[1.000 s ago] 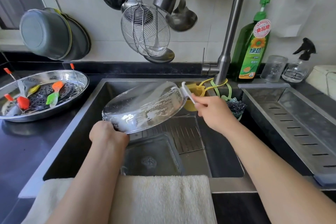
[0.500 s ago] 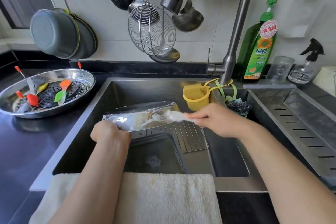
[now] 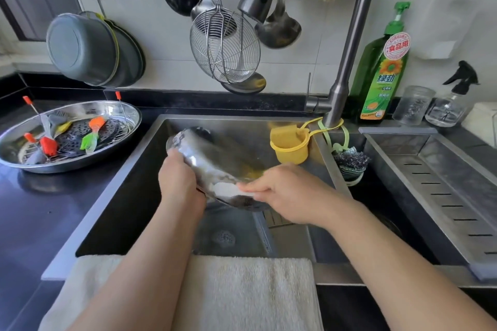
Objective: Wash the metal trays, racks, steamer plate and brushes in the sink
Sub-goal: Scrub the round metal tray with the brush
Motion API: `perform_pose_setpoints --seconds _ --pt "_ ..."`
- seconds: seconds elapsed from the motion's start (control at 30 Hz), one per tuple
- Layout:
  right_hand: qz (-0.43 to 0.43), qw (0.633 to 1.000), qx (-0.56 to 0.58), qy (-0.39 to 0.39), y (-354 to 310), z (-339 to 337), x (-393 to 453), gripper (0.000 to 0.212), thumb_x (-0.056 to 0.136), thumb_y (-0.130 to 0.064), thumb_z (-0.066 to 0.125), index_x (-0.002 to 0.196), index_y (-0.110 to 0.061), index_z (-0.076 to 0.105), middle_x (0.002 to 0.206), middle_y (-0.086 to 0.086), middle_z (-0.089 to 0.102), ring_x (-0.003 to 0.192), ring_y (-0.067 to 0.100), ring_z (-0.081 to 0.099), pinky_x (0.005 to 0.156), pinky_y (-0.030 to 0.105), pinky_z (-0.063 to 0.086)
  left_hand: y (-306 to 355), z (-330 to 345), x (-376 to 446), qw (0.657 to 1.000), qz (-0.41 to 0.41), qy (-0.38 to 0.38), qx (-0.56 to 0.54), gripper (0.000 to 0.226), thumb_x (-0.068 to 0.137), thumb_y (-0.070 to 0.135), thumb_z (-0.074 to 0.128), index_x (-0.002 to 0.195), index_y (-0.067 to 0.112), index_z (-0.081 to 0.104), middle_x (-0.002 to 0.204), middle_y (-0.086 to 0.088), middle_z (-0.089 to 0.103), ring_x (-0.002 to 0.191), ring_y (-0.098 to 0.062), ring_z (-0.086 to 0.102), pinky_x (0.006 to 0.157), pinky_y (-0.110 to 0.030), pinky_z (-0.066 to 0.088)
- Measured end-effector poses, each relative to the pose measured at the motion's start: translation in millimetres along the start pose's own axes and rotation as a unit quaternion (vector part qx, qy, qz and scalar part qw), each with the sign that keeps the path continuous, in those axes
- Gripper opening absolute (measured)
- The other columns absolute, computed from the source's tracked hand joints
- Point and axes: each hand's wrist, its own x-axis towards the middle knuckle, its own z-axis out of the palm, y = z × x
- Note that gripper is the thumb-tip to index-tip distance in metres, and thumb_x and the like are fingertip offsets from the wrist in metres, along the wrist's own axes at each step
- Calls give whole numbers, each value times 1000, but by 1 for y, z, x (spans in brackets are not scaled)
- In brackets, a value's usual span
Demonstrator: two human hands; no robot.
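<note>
Scrubbing is the step in hand: the round shiny metal tray (image 3: 215, 164) is up on a tilt over the steel sink (image 3: 129, 174), soapy and blurred. The left hand (image 3: 178, 183) grips the tray's near-left rim, fingers curled round the edge. The right hand (image 3: 285, 191) pinches a white sponge pad (image 3: 226, 188) between thumb and fingers and presses it flat onto the tray's lower surface.

No water shows from the grey curved faucet (image 3: 347, 62), so by my reckoning the next move calls for working the pad round the rest of the surface, then a rinse, with a firm left-hand hold, because a soapy rim could slip.

Plenty left, I'd judge. On the dark counter to the left sits a second, oval steel tray (image 3: 113, 107), holding the dark perforated steamer plate (image 3: 70, 140) and the orange, green and yellow silicone brushes (image 3: 90, 140), all apparently waiting their turn.
</note>
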Motion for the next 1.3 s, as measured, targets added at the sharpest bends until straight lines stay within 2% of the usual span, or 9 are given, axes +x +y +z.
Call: perform_pose_setpoints --seconds 0.23,0.4,0.5,0.67,0.83,0.93,1.03,1.17,1.3 --pt "61 991 49 106 32 -7 -1 39 105 -30 52 141 -45 55 75 -10 58 59 12 48 55 28 34 -14 -3 -4 944 168 -107 263 44 105 46 50 77 13 53 71 -6 47 64 -21 44 63 -38 41" --pt "57 985 78 144 29 -1 5 40 106 -29 50 143 -43 53 96 -12 63 71 5 52 59 24 43 34 1 -2 881 271 -41 387 55 110 40 44 82 -5 57 67 -10 52 64 -22 45 63 -38 39" --pt "51 977 97 181 30 -3 5 39 106 -29 50 144 -38 54 128 -12 64 106 8 58 89 32 51 35 -6 27 890 235 -11 390 53 107 40 47 72 0 55 67 -14 54 69 -26 48 68 -41 43" --pt "51 989 35 131 32 9 7 40 107 -33 44 145 -45 50 123 -12 65 103 15 60 85 39 53 -1 -21 60 944 31 -36 328 45 101 49 54 82 11 68 77 -10 65 76 -27 61 79 -44 55" --pt "39 995 19 92 19 17 21 55 109 -31 37 145 -69 22 111 -6 62 95 23 59 85 47 52 -13 -18 60 949 -75 -88 294 46 104 48 52 104 8 74 91 -11 77 85 -31 74 89 -48 61" --pt "-19 998 -12 53 -8 30 24 63 109 -29 33 128 -85 11 86 -8 48 77 19 52 69 40 48 -16 -16 60 949 -82 -94 290 42 106 44 52 100 8 72 94 -15 77 85 -34 74 83 -47 62" --pt "-33 994 -64 86 -15 31 29 56 108 -26 33 141 -71 24 84 -7 45 76 23 53 65 41 45 -13 -14 58 953 -53 -112 278 38 102 42 53 83 13 66 97 -15 74 89 -32 70 97 -57 56" --pt "75 978 -67 185 23 8 40 54 106 -22 41 147 -58 37 83 1 50 81 27 54 68 41 46 -17 -6 49 925 60 -155 343 44 106 43 47 78 14 62 74 -5 64 72 -23 60 75 -36 52" --pt "-36 991 23 128 -4 36 21 51 105 -21 48 144 -54 43 75 -7 43 75 20 50 68 41 46 -16 -5 48 916 91 -156 358 48 108 42 47 73 13 61 69 -5 61 68 -22 58 70 -35 47"
